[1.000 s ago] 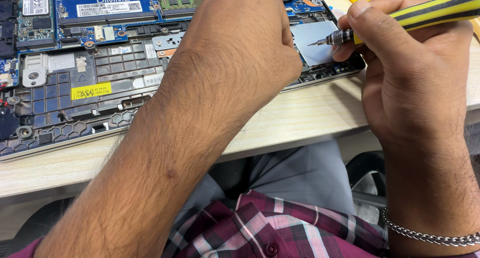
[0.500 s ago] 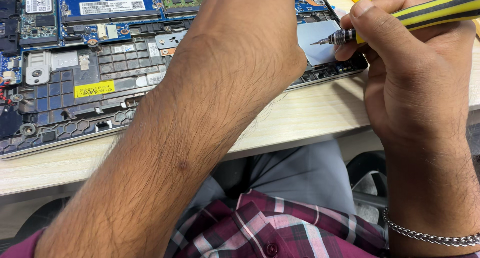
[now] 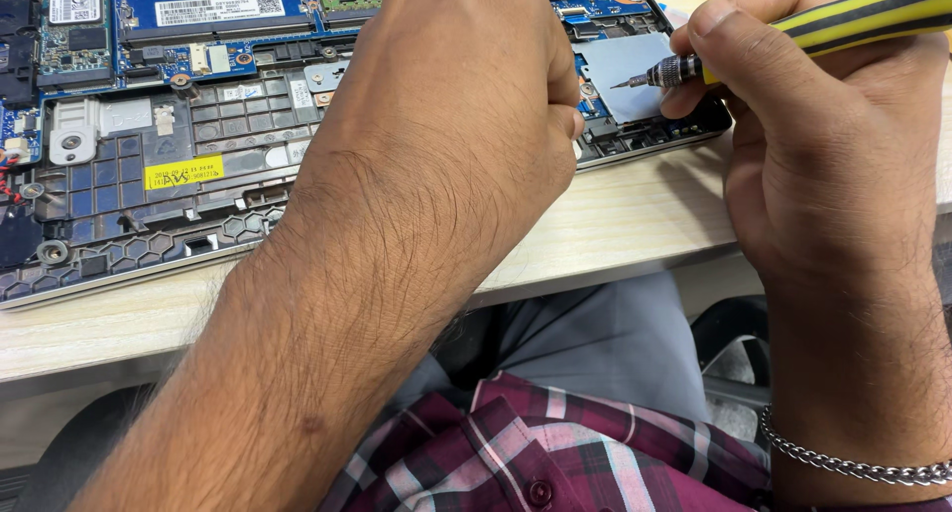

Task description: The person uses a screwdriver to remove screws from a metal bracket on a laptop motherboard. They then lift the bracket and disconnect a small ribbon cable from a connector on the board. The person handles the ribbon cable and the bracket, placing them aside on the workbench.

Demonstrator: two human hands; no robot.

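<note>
Laptop (image 3: 149, 165) lies opened, boards bare; right hand (image 3: 823, 145) grasps the screwdriver (image 3: 793, 36) over its corner, left hand (image 3: 466, 96) clenched on it, contents hidden.

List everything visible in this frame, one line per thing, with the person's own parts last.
opened laptop: one, dark frame with blue circuit boards, on the table, upper left.
screwdriver: one, yellow and black, tip over the grey plate.
grey plate: one, inside the laptop's right corner.
yellow sticker: one, on the laptop frame.
table: one, pale wood.
bracelet: one, silver, right wrist.
shirt: maroon plaid.
left hand: resting on the laptop.
right hand: holding the screwdriver.
</note>
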